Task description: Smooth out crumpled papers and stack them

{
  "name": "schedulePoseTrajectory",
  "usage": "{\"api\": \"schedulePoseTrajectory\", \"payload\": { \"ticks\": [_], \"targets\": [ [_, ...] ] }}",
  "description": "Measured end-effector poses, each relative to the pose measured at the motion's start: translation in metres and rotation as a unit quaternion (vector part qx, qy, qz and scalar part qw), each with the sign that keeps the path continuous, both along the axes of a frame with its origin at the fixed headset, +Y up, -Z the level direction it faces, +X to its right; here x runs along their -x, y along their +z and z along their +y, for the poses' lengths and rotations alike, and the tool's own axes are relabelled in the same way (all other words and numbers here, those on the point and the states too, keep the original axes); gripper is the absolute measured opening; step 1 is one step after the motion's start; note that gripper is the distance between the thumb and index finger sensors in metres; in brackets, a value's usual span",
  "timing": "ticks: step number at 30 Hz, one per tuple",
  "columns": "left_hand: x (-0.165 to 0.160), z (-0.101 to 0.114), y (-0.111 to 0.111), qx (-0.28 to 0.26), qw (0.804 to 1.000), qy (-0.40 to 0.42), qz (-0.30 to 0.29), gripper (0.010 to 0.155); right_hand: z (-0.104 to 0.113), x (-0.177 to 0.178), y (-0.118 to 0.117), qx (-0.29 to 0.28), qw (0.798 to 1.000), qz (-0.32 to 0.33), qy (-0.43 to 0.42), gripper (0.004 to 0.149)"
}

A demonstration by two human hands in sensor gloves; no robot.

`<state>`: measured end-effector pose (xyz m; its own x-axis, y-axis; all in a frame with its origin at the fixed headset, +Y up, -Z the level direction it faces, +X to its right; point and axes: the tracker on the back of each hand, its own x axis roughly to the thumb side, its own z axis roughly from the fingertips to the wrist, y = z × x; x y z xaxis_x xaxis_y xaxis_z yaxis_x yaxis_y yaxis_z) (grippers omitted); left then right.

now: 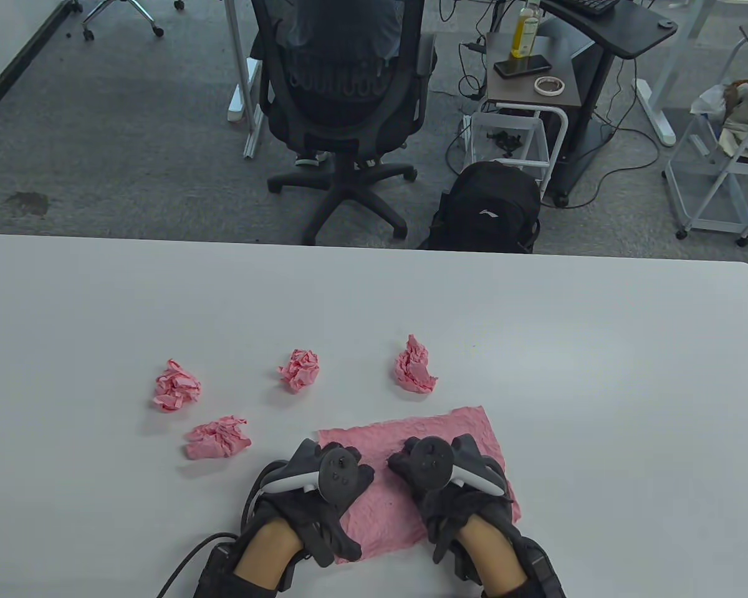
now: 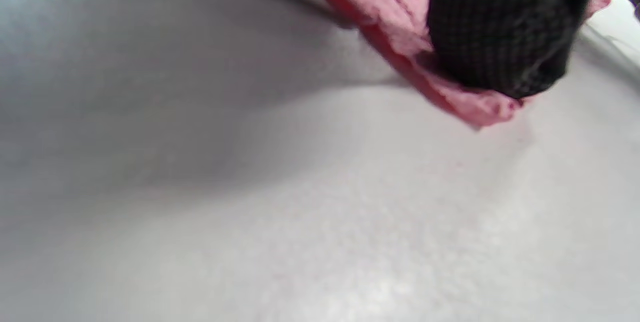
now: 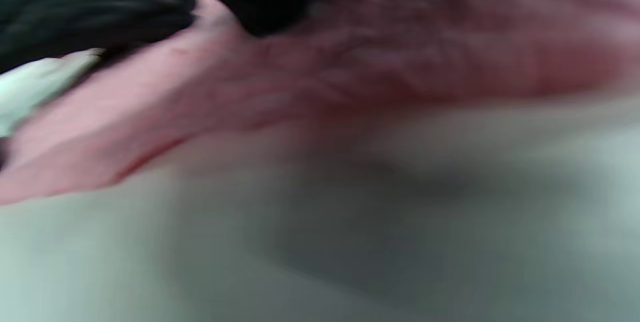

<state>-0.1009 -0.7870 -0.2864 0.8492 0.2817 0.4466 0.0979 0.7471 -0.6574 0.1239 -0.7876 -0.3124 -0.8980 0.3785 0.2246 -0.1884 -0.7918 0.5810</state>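
Office chair [image 1: 343,93], black backpack [image 1: 487,208]

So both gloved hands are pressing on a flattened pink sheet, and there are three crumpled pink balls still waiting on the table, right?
Nearly. The count is off: the table view shows four crumpled pink balls, not three. The rest holds: the left hand and right hand both rest on the flattened pink sheet on the table.

Pink flattened sheet [image 1: 467,427], pink crumpled balls [image 1: 176,386], black-gloved hands [image 1: 324,492], white table [image 1: 598,374]
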Motion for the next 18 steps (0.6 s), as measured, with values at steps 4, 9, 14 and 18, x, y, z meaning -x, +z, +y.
{"api": "schedulePoseTrajectory", "payload": {
  "ticks": [4,9,14,18],
  "targets": [
    [0.0,0.0,0.0,0.0,1.0,-0.003,0.0,0.114,-0.003,-0.071,-0.016,-0.01,0.981,-0.188,-0.045,0.061],
    [0.0,0.0,-0.001,-0.003,1.0,-0.004,0.0,0.114,0.015,-0.083,-0.006,-0.09,0.98,-0.175,-0.004,0.064],
    [0.0,0.0,-0.002,-0.001,1.0,-0.001,0.0,0.114,0.035,-0.002,0.019,-0.159,0.984,0.024,-0.075,0.063],
    [0.0,0.0,-0.001,-0.002,1.0,0.001,0.002,0.114,0.007,0.01,0.021,-0.016,0.999,0.051,-0.007,0.068]
  ]
}}
